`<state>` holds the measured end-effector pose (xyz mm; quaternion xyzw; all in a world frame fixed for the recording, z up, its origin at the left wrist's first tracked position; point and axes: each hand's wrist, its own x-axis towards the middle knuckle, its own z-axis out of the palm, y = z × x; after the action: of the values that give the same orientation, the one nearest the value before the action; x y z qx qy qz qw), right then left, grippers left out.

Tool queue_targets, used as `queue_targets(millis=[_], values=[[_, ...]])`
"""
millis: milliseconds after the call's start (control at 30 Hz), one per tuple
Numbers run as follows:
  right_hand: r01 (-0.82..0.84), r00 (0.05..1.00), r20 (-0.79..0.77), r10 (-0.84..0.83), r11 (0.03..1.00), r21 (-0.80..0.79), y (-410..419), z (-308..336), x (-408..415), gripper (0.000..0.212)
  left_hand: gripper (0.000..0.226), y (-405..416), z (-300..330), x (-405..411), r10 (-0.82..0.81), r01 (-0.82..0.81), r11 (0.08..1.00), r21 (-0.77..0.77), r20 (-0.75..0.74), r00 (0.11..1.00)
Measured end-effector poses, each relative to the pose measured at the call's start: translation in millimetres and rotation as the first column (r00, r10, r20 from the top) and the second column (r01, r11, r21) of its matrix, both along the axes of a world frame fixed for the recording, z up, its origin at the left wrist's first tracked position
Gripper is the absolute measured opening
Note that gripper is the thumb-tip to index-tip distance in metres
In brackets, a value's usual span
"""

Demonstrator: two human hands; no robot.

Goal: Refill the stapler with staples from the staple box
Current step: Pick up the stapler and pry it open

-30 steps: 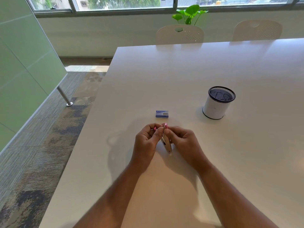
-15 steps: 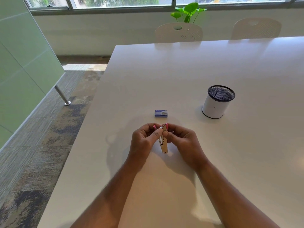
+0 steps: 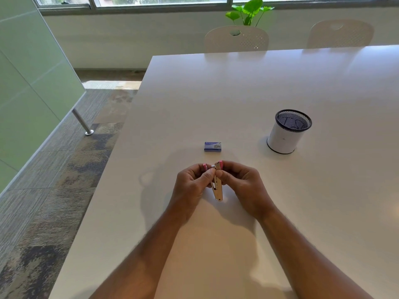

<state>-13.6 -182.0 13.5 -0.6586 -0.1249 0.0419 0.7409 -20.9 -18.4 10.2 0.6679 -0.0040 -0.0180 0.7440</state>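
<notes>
A small pink and metal stapler is held between both hands just above the white table, its metal end pointing toward me. My left hand grips its left side, thumb pressed near the top. My right hand pinches its right side at the pink tip. The small blue staple box lies flat on the table just beyond my hands, apart from them; whether it is open cannot be told.
A white pen cup with a black mesh rim stands to the right of the box. Two pale chairs and a green plant sit past the far edge. The table's left edge drops to carpet.
The stapler has been tilted and shifted slightly in my hands, its lower end now pointing more straight toward me. The staple box and cup have not moved.
</notes>
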Motion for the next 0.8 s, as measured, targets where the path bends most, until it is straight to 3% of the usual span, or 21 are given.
queue_targets(millis=[533,800], values=[[0.031,0.999,0.024,-0.030,0.999,-0.009,1.2,0.9,-0.3,0.016,0.014,-1.6,-1.0,-0.1,0.043,-0.043,0.999,0.014,0.031,0.999],[0.180,0.982,0.052,-0.181,0.983,0.033,3.0,1.4,-0.8,0.022,0.013,-7.8,-4.1,-1.7,0.136,-0.136,0.984,-0.119,-0.002,0.991]])
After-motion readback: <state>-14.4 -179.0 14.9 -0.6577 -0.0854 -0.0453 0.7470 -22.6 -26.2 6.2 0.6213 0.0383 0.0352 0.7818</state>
